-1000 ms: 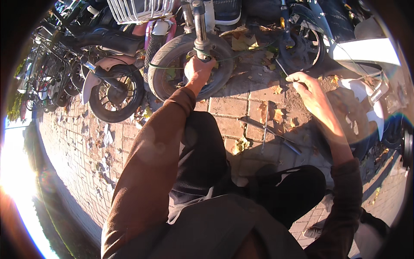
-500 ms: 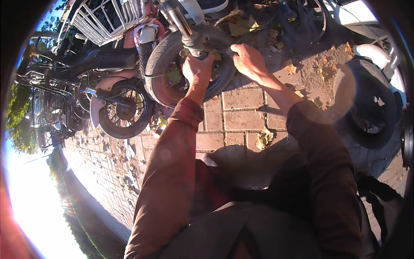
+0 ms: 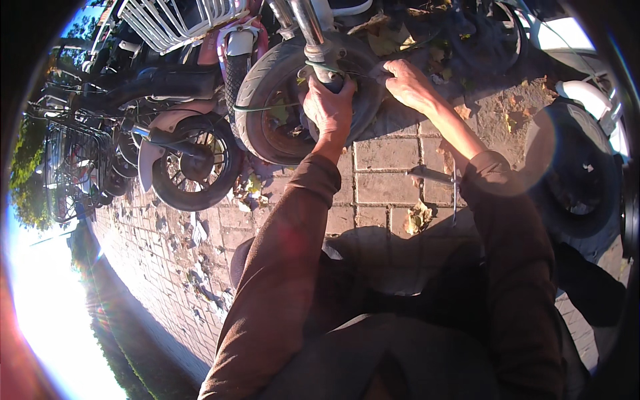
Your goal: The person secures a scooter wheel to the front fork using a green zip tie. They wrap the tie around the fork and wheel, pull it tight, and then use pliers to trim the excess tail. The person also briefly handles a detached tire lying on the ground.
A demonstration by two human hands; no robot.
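A small scooter wheel with a dark tyre (image 3: 257, 130) stands at the top middle, under a shiny metal fork leg (image 3: 310, 30). My left hand (image 3: 328, 110) is closed round the lower end of that leg, close to the hub; its fingertips are partly hidden. To its right, my right hand (image 3: 408, 83) is closed in a pinch. A thin cable (image 3: 367, 75) runs from the fork end to these fingers; its tip is too small to make out. A green cable (image 3: 267, 107) loops out across the left side of the tyre.
Tools, a dark-handled one (image 3: 430, 175) and a thin metal rod (image 3: 455, 197), lie on the brick paving (image 3: 383, 188) by my right forearm. Parked scooters with a spoked wheel (image 3: 197, 162) and a white basket (image 3: 177, 23) crowd the left. Another wheel (image 3: 570, 170) stands right. Dry leaves (image 3: 419, 218) are scattered around.
The view has shifted, so wheel and hands sit further right in it. My right hand has drawn slightly away from the fork end. Beside my right forearm the thin metal rod now shows more fully.
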